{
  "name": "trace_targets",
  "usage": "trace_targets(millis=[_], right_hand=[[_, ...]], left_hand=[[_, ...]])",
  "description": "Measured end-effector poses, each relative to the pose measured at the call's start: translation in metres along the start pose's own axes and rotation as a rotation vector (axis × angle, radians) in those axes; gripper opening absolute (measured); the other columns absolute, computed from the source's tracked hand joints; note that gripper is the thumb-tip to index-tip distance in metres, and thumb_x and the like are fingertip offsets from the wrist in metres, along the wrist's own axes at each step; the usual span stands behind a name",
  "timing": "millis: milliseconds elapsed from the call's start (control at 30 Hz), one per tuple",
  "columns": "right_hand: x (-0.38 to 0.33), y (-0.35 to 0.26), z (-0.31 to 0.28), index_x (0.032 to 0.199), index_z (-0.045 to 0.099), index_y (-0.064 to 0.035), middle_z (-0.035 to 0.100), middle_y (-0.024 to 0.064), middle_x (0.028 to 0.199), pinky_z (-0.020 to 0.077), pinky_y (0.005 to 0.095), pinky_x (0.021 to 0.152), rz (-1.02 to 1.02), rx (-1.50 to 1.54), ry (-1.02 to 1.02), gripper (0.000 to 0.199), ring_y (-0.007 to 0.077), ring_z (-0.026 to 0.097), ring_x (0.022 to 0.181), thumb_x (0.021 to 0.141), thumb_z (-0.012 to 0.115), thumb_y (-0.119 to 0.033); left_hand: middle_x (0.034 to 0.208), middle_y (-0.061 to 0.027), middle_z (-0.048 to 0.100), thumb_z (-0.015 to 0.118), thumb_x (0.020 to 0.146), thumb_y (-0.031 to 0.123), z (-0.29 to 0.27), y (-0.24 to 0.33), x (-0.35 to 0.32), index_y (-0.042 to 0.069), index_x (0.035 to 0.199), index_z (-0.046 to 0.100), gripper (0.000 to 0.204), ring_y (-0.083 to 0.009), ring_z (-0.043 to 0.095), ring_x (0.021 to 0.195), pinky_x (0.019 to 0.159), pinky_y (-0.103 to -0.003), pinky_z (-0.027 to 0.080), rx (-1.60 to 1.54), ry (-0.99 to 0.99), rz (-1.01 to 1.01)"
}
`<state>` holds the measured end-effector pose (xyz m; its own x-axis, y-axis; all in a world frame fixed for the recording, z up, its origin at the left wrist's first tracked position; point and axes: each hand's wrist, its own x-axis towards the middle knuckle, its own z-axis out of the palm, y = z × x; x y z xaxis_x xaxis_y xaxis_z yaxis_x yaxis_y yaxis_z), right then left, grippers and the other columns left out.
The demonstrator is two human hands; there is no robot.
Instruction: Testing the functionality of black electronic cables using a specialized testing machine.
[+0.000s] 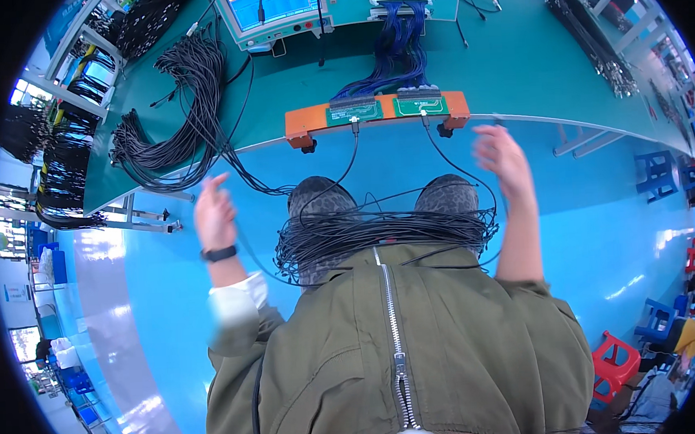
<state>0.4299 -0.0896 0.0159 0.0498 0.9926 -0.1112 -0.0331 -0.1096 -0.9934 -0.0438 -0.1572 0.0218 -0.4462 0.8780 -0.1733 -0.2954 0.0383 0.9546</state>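
Observation:
My left hand is raised at the left with its fingers apart and holds nothing; a black band sits on its wrist. Over on the right, my right hand hangs below the bench edge, fingers loosely spread and empty. Between them a thick bundle of thin black cables lies across my lap. One cable runs up to the left green connector board, another to the right green board. Both boards sit on an orange fixture at the bench edge.
A green bench carries a test unit with a blue screen, blue ribbon wires and a heap of black cables. Racks of cables stand at the left. Blue stools and a red stool stand on the blue floor.

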Motion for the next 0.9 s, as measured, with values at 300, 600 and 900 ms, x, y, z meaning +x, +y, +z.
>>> trace_targets(millis=[300, 600, 900], right_hand=[[0.037, -0.005, 0.081, 0.101, 0.056, 0.0019, 0.059, 0.0132, 0.092, 0.0499, 0.0249, 0.065, 0.239, 0.117, -0.093, 0.034, 0.0189, 0.062, 0.079, 0.097, 0.035, -0.025], [0.031, 0.030, 0.084, 0.096, 0.056, 0.0005, 0.060, 0.0067, 0.075, 0.0437, 0.0207, 0.056, 0.070, 0.025, 0.066, 0.021, 0.0107, 0.054, 0.061, 0.092, 0.048, -0.018], [0.040, 0.030, 0.089, 0.097, 0.057, 0.0011, 0.060, 0.0056, 0.067, 0.0406, 0.0199, 0.051, 0.170, 0.017, 0.030, 0.022, 0.0092, 0.051, 0.055, 0.090, 0.054, -0.020]], left_hand=[[0.095, -0.0071, 0.060, 0.045, 0.096, 0.022, 0.154, -0.034, -0.018, 0.004, 0.090, 0.058, 0.023, -0.0119, 0.055, 0.082, 0.070, -0.023, 0.045, 0.150, -0.416, -0.079], [0.106, -0.0091, 0.058, 0.045, 0.095, 0.023, 0.155, -0.041, -0.031, 0.004, 0.085, 0.058, 0.025, -0.0139, 0.053, 0.092, 0.075, -0.028, 0.047, 0.144, -0.426, -0.161], [0.104, -0.0088, 0.058, 0.044, 0.095, 0.022, 0.140, -0.050, -0.025, 0.005, 0.083, 0.057, 0.025, -0.0143, 0.054, 0.089, 0.075, -0.028, 0.047, 0.089, -0.396, -0.164]])
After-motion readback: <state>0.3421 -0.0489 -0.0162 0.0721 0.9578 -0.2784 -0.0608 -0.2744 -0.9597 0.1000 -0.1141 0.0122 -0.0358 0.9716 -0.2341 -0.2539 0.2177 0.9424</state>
